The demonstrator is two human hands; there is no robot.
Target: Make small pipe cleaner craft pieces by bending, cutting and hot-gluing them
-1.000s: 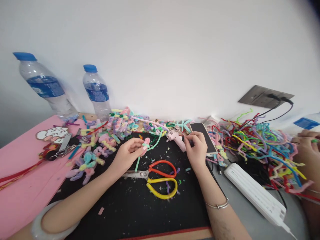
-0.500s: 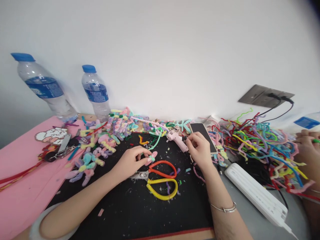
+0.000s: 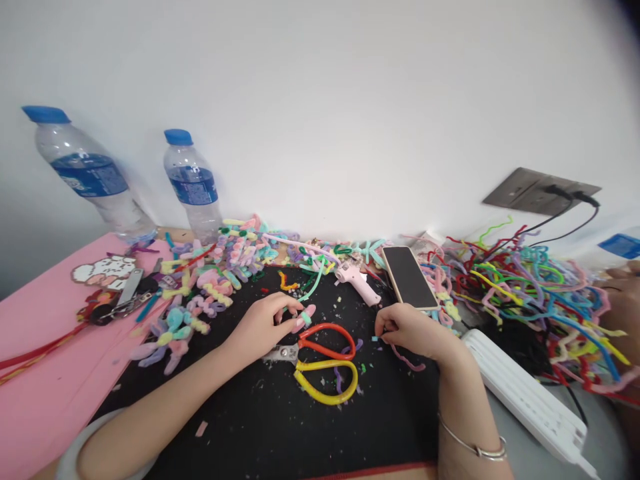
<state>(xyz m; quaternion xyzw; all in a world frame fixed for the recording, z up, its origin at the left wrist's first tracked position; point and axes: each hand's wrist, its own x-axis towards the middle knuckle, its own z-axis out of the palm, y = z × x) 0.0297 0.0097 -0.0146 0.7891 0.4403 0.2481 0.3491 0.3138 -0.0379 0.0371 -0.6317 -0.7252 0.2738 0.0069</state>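
Observation:
My left hand [image 3: 265, 323] pinches a small pink-and-mint fuzzy pipe-cleaner piece [image 3: 305, 319] between thumb and fingers, just above the scissors. These scissors [image 3: 327, 363], with one red and one yellow handle, lie on the black mat [image 3: 250, 427]. My right hand [image 3: 407, 330] is low over the mat with its fingers curled together; what they hold, if anything, is hidden. Beside its fingertips are a tiny blue scrap [image 3: 375, 339] and a thin pink pipe cleaner [image 3: 410, 362]. A pale pink glue gun [image 3: 361, 285] rests beyond it, left of a phone [image 3: 411, 279].
Twisted pastel pipe-cleaner pieces [image 3: 245, 250] are heaped along the wall. Loose coloured pipe cleaners [image 3: 540, 287] pile up at right, behind a white power strip [image 3: 525, 393]. Two water bottles [image 3: 193, 177] stand back left. Another person's hand [image 3: 620, 293] shows at the right edge.
My right hand has come from the glue gun's handle down toward me, to the blue scrap and pink pipe cleaner. My left hand stays nearly still with its piece.

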